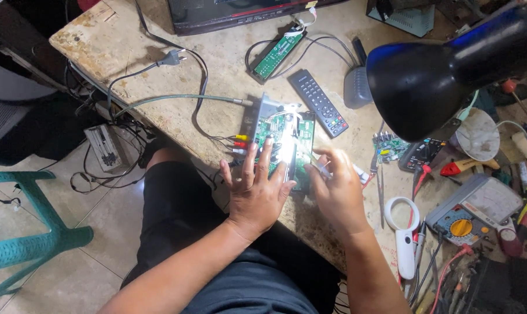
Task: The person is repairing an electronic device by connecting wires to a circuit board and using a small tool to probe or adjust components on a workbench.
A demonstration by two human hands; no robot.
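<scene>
Left hand (256, 189): flat, fingers spread wide, gripping nothing, fingertips resting on near edge of green circuit board (278, 131). Board seated in opened grey casing (263, 110), centre of worn workbench (118, 40), brightly lit. Right hand (338, 192): just right of board, fingers curled around slim white tool (356, 172); exact grip hard to make out. Coloured plug leads (240, 143) entering casing at left side. Black remote control (318, 103) beyond board, to the right. Second green board (277, 51) farther off. Black lamp shade (420, 81) overhead at right. White magnifier (403, 232) and multimeter (478, 212) near right.
</scene>
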